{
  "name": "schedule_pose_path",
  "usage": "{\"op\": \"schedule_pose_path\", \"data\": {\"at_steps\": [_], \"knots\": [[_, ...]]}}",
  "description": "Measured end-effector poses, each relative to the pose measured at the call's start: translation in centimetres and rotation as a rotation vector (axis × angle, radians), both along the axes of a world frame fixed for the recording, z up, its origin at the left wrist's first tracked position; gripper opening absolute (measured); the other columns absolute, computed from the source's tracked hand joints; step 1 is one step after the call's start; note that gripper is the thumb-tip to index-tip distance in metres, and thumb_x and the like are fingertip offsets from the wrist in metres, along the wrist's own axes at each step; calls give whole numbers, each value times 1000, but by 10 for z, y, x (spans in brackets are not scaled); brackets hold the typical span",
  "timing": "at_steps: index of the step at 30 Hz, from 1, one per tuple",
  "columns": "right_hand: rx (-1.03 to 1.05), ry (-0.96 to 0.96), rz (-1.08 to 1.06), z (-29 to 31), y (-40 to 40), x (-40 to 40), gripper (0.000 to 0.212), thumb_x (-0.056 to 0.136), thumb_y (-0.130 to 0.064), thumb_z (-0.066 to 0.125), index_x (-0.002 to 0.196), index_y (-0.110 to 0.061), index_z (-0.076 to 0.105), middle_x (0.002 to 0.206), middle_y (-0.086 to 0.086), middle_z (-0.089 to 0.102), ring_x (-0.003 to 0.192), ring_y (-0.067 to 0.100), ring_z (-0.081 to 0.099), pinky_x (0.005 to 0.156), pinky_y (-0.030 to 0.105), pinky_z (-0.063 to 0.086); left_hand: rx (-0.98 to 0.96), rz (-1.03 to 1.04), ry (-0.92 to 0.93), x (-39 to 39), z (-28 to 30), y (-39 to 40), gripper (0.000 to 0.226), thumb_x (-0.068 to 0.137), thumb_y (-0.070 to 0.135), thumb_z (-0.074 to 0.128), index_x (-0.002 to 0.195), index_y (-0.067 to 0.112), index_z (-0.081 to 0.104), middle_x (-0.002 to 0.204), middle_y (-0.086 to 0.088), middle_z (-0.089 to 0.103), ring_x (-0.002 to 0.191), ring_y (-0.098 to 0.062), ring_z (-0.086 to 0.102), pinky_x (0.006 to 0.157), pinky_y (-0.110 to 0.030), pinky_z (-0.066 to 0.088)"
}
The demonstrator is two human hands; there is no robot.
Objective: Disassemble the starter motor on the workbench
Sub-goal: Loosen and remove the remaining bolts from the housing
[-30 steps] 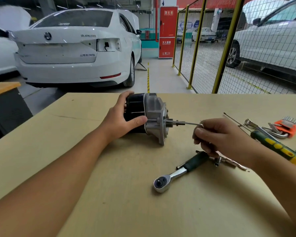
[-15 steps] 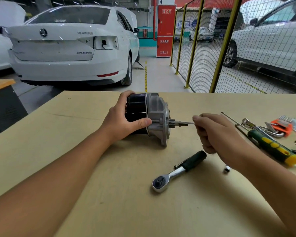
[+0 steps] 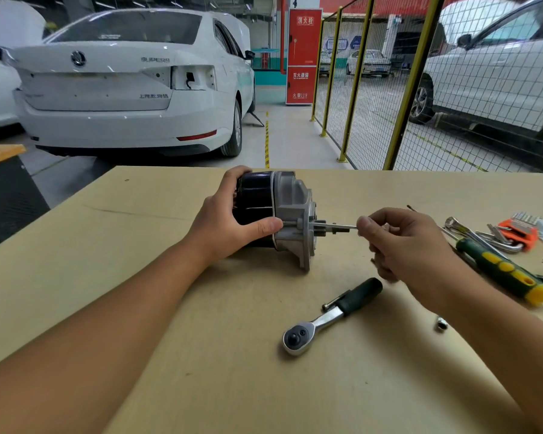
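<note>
The starter motor [image 3: 276, 214] lies on its side toward the far edge of the surface [image 3: 201, 355], housing and end bracket not yet separated, so most of the disassembly appears left. The left hand [image 3: 229, 220] wraps its curled fingers around the black body. The right hand [image 3: 402, 242] pinches a thin through-bolt [image 3: 342, 227] between fingertips, seemingly drawing it out.

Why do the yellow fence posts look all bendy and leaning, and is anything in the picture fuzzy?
In the head view, the wide-angle lens bows the yellow fence posts outward near the edge; the right hand looks slightly smeared at its lower knuckles, while the starter motor and ratchet wrench stay sharp; the light is soft, leaving only faint shadows on the workbench.
</note>
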State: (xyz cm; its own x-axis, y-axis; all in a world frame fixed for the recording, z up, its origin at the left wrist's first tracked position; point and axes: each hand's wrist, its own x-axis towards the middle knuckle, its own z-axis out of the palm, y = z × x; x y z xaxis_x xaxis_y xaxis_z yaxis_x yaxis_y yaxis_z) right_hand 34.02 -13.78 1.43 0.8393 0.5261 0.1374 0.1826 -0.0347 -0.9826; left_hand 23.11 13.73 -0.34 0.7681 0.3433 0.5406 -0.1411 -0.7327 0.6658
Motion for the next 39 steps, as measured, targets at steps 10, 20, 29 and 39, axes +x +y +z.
{"op": "schedule_pose_path", "data": {"at_steps": [10, 20, 29, 39], "knots": [[66, -293, -123, -3, 0, 0, 39, 90, -8, 75, 114, -35, 60, 82, 6, 74, 61, 24, 73, 51, 38, 58, 11, -4, -3, 2, -1, -3, 95, 59, 87, 75, 137, 50, 37, 113, 34, 60, 101, 5, 65, 86, -29, 56], [237, 301, 87, 10, 2, 2, 43, 104, -38, 50, 94, -4, 73, 66, 5, 48, 48, 16, 33, 46, 28, 26, 10, -5, 2, 1, -1, -5, 95, 60, 86, 75, 139, 49, 37, 112, 31, 62, 102, 4, 65, 87, -29, 57], [204, 195, 146, 10, -10, 9, 27, 101, 2, 47, 103, 0, 75, 75, 15, 62, 56, 23, 54, 52, 33, 46, 15, 10, 25, 1, 0, -6, 96, 61, 82, 77, 141, 48, 36, 111, 30, 62, 100, 6, 64, 90, -34, 58], [-476, -776, -61, 16, -2, 4, 12, 97, -21, 64, 93, -19, 75, 69, -7, 62, 65, 7, 53, 57, 25, 37, 14, 33, 13, 0, -2, -7, 100, 57, 91, 70, 141, 50, 35, 111, 26, 64, 99, 2, 66, 88, -35, 59]]}}
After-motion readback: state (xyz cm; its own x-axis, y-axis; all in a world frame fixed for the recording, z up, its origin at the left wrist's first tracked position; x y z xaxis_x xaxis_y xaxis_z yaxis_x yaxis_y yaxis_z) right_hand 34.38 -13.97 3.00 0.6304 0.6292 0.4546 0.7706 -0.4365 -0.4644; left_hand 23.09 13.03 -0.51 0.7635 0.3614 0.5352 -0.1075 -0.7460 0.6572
